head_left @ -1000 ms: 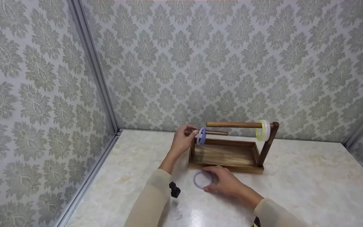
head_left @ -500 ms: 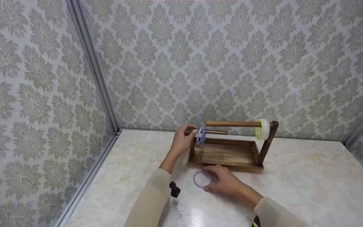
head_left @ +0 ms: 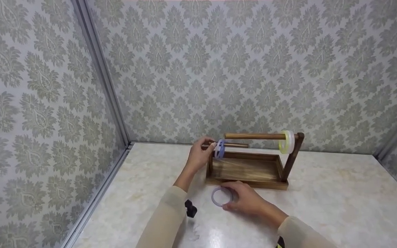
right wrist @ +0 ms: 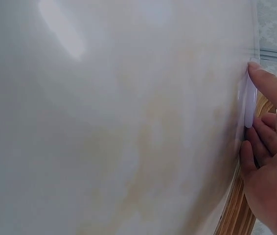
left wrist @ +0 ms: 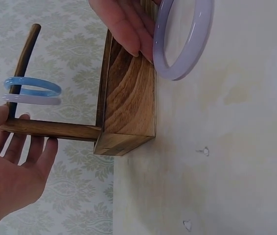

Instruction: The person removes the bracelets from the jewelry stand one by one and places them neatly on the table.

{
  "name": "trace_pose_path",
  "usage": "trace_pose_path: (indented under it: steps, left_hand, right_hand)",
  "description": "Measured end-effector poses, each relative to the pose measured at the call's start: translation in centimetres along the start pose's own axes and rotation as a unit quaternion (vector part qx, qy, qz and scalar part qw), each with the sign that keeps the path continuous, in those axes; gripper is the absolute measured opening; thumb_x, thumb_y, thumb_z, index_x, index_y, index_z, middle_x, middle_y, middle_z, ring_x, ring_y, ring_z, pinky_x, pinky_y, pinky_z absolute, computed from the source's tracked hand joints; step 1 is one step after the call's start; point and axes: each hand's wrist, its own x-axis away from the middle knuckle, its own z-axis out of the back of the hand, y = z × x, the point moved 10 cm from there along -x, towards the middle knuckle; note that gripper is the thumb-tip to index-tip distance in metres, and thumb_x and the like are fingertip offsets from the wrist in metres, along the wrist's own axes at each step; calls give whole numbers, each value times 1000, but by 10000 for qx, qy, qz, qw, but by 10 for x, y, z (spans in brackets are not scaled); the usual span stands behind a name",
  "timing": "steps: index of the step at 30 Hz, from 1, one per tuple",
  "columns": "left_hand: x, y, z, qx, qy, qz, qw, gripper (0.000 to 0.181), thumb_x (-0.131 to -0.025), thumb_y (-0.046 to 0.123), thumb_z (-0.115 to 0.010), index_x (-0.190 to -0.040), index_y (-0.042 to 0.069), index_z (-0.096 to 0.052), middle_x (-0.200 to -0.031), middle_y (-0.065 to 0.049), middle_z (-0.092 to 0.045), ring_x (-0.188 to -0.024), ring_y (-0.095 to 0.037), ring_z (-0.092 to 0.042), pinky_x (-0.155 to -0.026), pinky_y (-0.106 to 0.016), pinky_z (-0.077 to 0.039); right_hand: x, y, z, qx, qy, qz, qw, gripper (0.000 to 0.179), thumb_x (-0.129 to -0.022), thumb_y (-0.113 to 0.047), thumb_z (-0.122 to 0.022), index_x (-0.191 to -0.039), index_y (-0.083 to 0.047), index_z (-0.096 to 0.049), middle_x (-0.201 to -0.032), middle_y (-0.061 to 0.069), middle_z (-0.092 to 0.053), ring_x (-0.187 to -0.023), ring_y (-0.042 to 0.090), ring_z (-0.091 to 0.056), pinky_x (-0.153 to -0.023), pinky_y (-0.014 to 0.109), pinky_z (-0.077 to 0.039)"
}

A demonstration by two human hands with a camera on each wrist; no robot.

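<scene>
A wooden bangle stand (head_left: 246, 185) stands on the table, with a tray base and two dowels on posts. My left hand (head_left: 198, 153) grips the top of its left post (left wrist: 60, 130), thumb on one side and fingers on the other. Beside that hand, a blue bangle (left wrist: 35, 84) and a pale lavender bangle (left wrist: 33, 100) hang on the lower dowel. In front of the stand, my right hand (head_left: 248, 199) pinches a lavender bangle (head_left: 213, 198) between thumb and fingers. The right wrist view shows this bangle edge-on, low over the table.
A yellow bangle (head_left: 282, 144) and a white bangle (head_left: 291, 143) hang on the upper dowel (head_left: 253, 136) at the right post (head_left: 293, 158). Patterned walls (head_left: 198, 69) rise behind and left of the marbled table (head_left: 339, 193).
</scene>
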Motion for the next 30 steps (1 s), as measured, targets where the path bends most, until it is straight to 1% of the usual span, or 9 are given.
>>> trace_pose_path:
  steps: [4, 11, 13, 17, 19, 21, 24, 28, 30]
  left_hand:
    - [1, -3, 0, 117, -68, 121, 9998, 24, -108, 32, -65, -123, 15, -71, -121, -3, -69, -113, -21, -66, -97, -41, -55]
    - [0, -1, 1, 94, -43, 61, 9999, 24, -108, 30, -65, -124, 13, -71, -120, -6, -70, -113, -22, -66, -98, -41, -55]
    - [0, -1, 1, 117, -41, 72, 9999, 24, -108, 29, -65, -124, 13, -71, -120, -6, -70, -113, -22, -66, -98, -41, -55]
    - [0, -1, 1, 165, 1, 106, 9998, 24, -108, 28, -65, -124, 12, -71, -120, -5, -70, -112, -22, -66, -97, -41, -56]
    - [0, -2, 0, 159, 8, 118, 9998, 23, -108, 28, -65, -123, 12, -71, -119, -5, -70, -112, -21, -66, -96, -40, -56]
    - [-2, -3, -2, 165, 1, 114, 9998, 23, -108, 28, -65, -123, 13, -71, -119, -4, -70, -112, -20, -66, -97, -39, -56]
    - [-3, -3, -3, 181, -13, 117, 9998, 22, -107, 28, -67, -122, 13, -72, -119, -5, -70, -112, -21, -66, -98, -39, -55]
    - [-2, -5, -1, 257, 4, 203, 9995, 22, -106, 28, -68, -121, 13, -73, -119, -5, -70, -111, -21, -65, -97, -40, -54]
    - [-3, -6, -1, 327, -48, 242, 9992, 23, -106, 29, -69, -122, 13, -73, -119, -5, -70, -111, -21, -66, -95, -40, -55]
  right_hand:
    - [1, -4, -2, -1, -92, 51, 9999, 74, -82, -40, -93, -142, -8, -65, -134, 8, -69, -121, 28, -61, -104, 52, -50]
    - [0, -11, 1, 141, -288, 68, 9995, 76, -83, -37, -93, -145, -6, -62, -137, 11, -67, -125, 30, -61, -106, 53, -49]
    - [-1, -15, 4, 199, -395, 180, 9989, 75, -83, -34, -93, -144, -4, -62, -136, 11, -68, -125, 30, -62, -106, 52, -50]
    - [-2, -26, 11, 226, -613, 466, 9968, 68, -85, -29, -92, -140, -2, -64, -131, 13, -71, -120, 31, -66, -101, 50, -54]
    - [-2, -29, 18, 245, -649, 475, 9965, 66, -87, -30, -90, -140, -2, -64, -132, 13, -70, -122, 33, -66, -102, 51, -53]
    - [-2, -30, 26, 308, -614, 388, 9969, 64, -90, -31, -88, -141, -2, -63, -135, 13, -69, -125, 34, -64, -103, 54, -52]
    - [-4, -33, 41, 501, -436, 293, 9974, 61, -92, -32, -86, -142, -4, -63, -138, 14, -66, -130, 35, -60, -108, 57, -49]
    - [-11, -44, 59, 773, -154, 508, 9956, 61, -93, -30, -85, -144, -6, -62, -141, 15, -64, -132, 37, -58, -108, 59, -47]
    - [-17, -49, 66, 1003, 46, 681, 9926, 64, -93, -33, -85, -146, -7, -60, -143, 15, -62, -133, 37, -57, -108, 59, -48]
